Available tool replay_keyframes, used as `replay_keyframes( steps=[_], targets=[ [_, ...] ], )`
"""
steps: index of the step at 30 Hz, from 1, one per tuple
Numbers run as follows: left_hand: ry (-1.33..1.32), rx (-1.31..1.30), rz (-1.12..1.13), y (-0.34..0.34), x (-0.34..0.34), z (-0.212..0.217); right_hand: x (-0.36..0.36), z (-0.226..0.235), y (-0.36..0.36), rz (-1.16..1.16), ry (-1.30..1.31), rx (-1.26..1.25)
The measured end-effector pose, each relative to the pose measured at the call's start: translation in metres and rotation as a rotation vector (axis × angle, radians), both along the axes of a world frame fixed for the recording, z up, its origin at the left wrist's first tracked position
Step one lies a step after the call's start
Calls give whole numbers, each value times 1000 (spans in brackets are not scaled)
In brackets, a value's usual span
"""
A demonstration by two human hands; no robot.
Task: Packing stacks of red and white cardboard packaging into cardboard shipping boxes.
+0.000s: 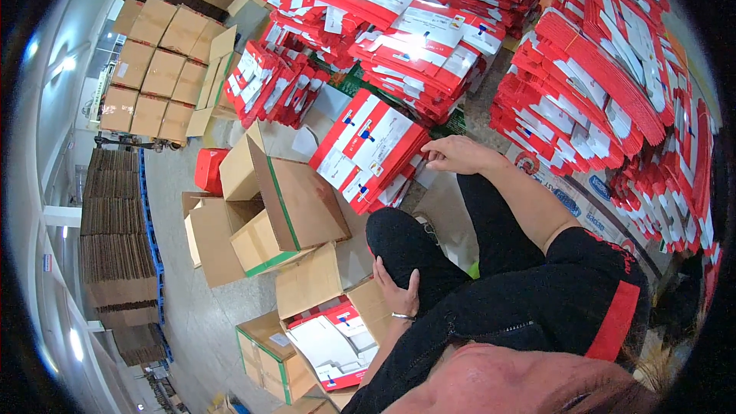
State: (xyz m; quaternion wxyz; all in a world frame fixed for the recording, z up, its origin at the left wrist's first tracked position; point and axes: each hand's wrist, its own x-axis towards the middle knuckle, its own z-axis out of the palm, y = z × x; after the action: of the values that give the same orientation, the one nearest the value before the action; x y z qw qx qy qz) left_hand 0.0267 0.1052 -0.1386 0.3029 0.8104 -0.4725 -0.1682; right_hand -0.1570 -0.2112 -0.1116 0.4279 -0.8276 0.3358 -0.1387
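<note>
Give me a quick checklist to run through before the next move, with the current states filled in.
1. Right hand at the nearest stack of red-and-white packs: ok, by its right edge.
2. Right hand's grip on a pack: cannot tell.
3. Left hand free: ok, empty, against the leg.
4. Stack edges squared: not ok, lower packs stick out.
5. Box beside the left hand open: ok, boxed packs visible.
6. Contents of the larger green-taped box: cannot tell, interior mostly hidden.

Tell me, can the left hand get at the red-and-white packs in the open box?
Probably yes: the left hand is close by, the box flaps stand open, and nothing visible covers the packs.
</note>
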Motion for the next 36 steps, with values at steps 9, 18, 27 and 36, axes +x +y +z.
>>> replay_keyframes(
  steps=[9,18,27,36],
  targets=[
    [-10,-9,-13,-6,1,3,-1,-9,-10,14,-74,58],
    [-176,-239,-268,-148,65,44,-3,-40,-107,-144,-488,805],
    [1014,-135,-233,-550,80,25,45,-84,-322,-747,-536,399],
    [1020,-103,101,-749,73,-37,33,-138,-535,-916,-158,-73]
  ],
)
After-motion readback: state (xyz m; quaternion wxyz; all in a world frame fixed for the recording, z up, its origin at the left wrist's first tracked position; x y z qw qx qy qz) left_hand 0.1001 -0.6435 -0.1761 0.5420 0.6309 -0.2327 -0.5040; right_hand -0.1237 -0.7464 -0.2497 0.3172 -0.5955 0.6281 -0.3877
